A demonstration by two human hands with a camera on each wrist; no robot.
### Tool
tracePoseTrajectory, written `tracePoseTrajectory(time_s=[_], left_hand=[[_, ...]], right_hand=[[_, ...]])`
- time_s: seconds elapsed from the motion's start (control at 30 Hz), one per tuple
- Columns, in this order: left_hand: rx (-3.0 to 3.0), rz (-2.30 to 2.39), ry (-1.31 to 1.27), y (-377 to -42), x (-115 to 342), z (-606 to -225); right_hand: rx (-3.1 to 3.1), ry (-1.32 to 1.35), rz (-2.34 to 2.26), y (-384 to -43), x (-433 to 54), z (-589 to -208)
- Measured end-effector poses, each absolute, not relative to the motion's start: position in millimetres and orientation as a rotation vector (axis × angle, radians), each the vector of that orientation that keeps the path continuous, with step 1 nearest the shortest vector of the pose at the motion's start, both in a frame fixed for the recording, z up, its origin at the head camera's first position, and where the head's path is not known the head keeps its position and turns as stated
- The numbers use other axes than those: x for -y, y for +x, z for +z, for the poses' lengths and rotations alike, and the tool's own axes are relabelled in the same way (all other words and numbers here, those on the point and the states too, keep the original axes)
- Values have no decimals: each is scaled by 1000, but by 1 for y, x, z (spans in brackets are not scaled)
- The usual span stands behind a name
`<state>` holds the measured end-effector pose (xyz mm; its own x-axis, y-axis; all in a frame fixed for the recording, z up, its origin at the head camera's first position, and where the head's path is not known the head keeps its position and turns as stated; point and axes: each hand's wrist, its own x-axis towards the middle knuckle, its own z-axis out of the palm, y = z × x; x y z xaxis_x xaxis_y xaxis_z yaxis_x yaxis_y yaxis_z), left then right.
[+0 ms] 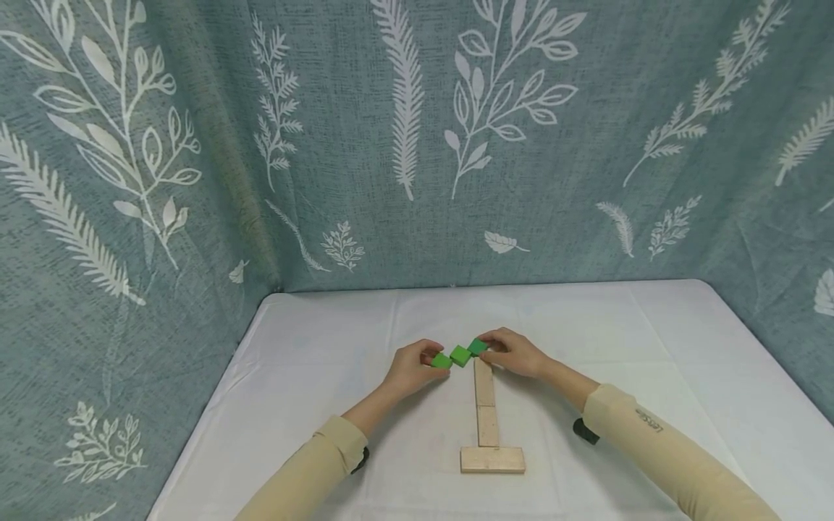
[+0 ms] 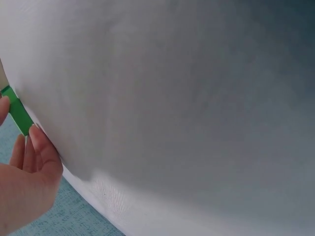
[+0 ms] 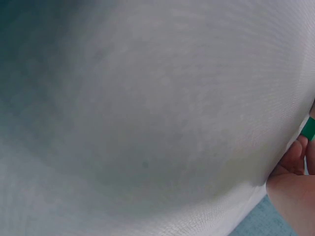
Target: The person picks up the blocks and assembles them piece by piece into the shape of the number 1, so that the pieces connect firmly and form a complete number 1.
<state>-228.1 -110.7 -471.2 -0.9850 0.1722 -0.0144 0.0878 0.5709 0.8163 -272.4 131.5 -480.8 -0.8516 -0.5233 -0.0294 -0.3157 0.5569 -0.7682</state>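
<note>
Three small green blocks form a slanting row on the white tabletop in the head view, their corners near each other. My left hand (image 1: 410,370) pinches the leftmost green block (image 1: 441,360) between thumb and fingers. At the row's right end, my right hand (image 1: 518,354) holds the darker green block (image 1: 478,347) in its fingertips. Between them lies the middle green block (image 1: 460,355), which neither hand covers. Just below the right hand, an upper wooden plank (image 1: 484,383) meets a lower wooden plank (image 1: 487,426) end to end. A crosswise wooden plank (image 1: 492,459) lies at their foot.
A white cloth (image 1: 313,325) covers the table. Blue-green curtains (image 1: 443,239) with white leaf patterns rise behind it and at both sides. A dark object (image 1: 586,431) shows beneath the right sleeve, at the wrist.
</note>
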Motion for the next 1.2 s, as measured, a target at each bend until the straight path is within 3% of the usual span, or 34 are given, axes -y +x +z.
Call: tracePoseTrajectory(time_s=[1.2], left_hand=[[-2766, 1365, 354, -224, 111, -470]], right_hand=[[-2545, -704, -1165, -271, -133, -478]])
